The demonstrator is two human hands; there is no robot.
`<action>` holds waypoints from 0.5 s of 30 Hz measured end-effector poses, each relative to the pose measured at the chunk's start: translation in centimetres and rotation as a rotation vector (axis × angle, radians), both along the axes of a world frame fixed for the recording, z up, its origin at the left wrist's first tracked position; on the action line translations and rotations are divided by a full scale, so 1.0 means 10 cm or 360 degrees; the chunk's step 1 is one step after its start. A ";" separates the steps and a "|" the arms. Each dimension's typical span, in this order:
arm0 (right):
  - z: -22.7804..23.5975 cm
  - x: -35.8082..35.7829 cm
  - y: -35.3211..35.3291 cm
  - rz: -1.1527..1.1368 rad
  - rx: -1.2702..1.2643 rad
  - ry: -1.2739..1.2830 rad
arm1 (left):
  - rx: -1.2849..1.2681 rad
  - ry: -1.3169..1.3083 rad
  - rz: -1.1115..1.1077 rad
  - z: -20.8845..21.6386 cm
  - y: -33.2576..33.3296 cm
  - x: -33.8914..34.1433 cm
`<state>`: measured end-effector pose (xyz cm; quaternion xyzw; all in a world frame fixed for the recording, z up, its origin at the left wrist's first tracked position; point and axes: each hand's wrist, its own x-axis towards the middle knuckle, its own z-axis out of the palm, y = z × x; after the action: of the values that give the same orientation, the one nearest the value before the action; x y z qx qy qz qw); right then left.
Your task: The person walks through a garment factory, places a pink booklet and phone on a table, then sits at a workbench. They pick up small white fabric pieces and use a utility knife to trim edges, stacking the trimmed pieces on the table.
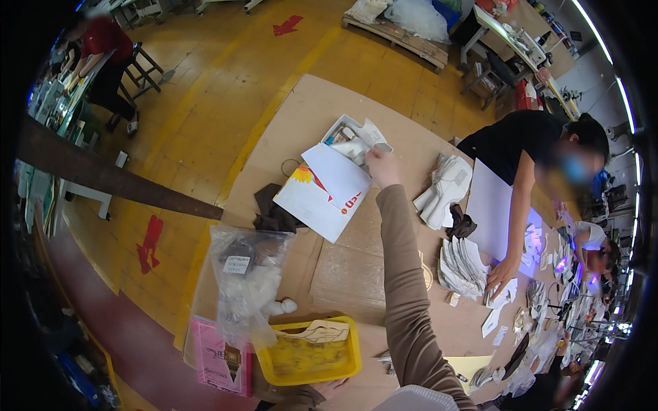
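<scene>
My right arm, in a brown sleeve, stretches far across the table. My right hand [384, 166] is closed at the near right corner of an open white box [334, 129]. Small items and white pieces [353, 148] lie in that box. What the fingers pinch is too small to make out. A white printed cardboard sheet [322, 195] with red and yellow marks leans at the box's near side. At the lower edge, my left hand [331, 388] is against the near rim of a yellow plastic tray [308, 375]; its fingers are mostly hidden. Beige cut pieces [322, 332] rest across the tray's far side.
A clear plastic bag [250, 281] with white contents and a pink packet [221, 359] lie left of the tray. Stacked white pieces [444, 192] stand to the right. A co-worker's hand [504, 274] touches more white pieces [462, 267]. A dark beam [123, 175] crosses at left.
</scene>
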<state>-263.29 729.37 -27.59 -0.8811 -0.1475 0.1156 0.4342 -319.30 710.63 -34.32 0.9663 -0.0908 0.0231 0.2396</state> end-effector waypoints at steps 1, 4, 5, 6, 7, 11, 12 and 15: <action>-0.09 0.05 0.01 0.0086 -0.0194 0.0117 | 0.0008 -0.0007 0.0008 0.01 0.01 -0.01; -0.19 0.06 -0.01 0.0045 -0.0273 -0.0091 | 0.0061 0.0050 0.0010 0.00 0.01 0.02; -0.17 0.03 -0.04 -0.0010 -0.0225 -0.0247 | 0.0009 -0.0014 0.0063 0.01 0.01 0.02; -0.14 -0.01 -0.07 -0.0017 -0.0157 -0.0222 | 0.0003 -0.0010 0.0068 0.00 0.01 0.04; -0.10 -0.05 -0.11 -0.0021 -0.0094 -0.0194 | 0.0000 -0.0006 0.0069 0.01 0.01 0.04; -0.01 -0.36 -0.31 0.0260 -0.0273 -0.0684 | -0.0021 -0.0001 0.0070 0.00 0.02 0.08; -0.03 -0.47 -0.36 0.0336 -0.0361 -0.0655 | -0.0019 -0.0001 0.0068 0.00 0.02 0.08; -0.13 -0.77 -0.40 0.0410 -0.0496 -0.0593 | -0.0017 0.0003 0.0060 -0.01 0.03 0.08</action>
<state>-270.98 725.36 -28.87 -0.9173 -0.3162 0.0273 0.2406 -318.47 710.94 -34.40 0.9666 -0.0722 0.0273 0.2442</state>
